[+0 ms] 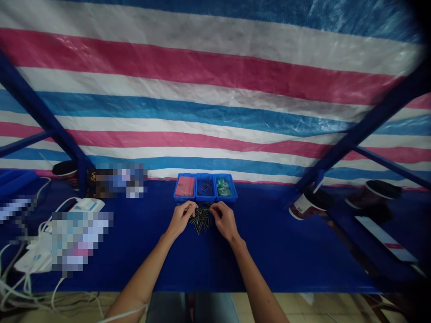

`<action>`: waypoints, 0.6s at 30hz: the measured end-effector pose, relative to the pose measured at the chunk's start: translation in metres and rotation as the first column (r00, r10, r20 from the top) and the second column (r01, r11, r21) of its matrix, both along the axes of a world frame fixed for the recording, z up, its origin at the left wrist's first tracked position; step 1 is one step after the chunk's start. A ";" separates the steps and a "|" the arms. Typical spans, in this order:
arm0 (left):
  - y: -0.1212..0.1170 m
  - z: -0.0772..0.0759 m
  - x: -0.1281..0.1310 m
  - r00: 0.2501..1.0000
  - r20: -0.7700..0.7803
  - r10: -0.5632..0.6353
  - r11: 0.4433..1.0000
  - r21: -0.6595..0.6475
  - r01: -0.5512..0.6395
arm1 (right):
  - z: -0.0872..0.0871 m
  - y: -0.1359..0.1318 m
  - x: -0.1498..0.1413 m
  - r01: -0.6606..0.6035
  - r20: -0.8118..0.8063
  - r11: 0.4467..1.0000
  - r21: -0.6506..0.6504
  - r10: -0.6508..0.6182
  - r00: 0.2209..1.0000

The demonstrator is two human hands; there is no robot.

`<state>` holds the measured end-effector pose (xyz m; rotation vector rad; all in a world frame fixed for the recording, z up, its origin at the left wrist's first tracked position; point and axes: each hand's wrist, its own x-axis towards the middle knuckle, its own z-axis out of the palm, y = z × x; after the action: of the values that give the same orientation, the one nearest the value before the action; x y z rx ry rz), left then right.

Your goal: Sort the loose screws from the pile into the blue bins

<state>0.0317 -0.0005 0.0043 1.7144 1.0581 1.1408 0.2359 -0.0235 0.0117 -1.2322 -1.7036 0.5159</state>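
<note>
My left hand [182, 219] and right hand [225, 220] sit close together over loose dark fasteners [202, 220] on the worktop [276, 251]; grip cannot be determined.

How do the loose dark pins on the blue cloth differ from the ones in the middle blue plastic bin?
The loose dark pins make a bigger, denser heap than the sparser dark pins inside the middle blue plastic bin. The heap lies on the blue cloth, under the left hand and right hand; no hand is at the bin. Both sets look slender and dark.
</note>
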 end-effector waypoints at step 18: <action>-0.004 0.003 0.000 0.987 -0.138 -0.087 0.996 0.003 0.088 | -0.016 -0.012 -0.039 -0.018 -0.023 1.000 0.021 0.018 1.000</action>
<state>0.0319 -0.0041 0.0069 1.8503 1.0512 0.9851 0.1970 -0.0356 -0.0041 -1.1927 -1.6982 0.5202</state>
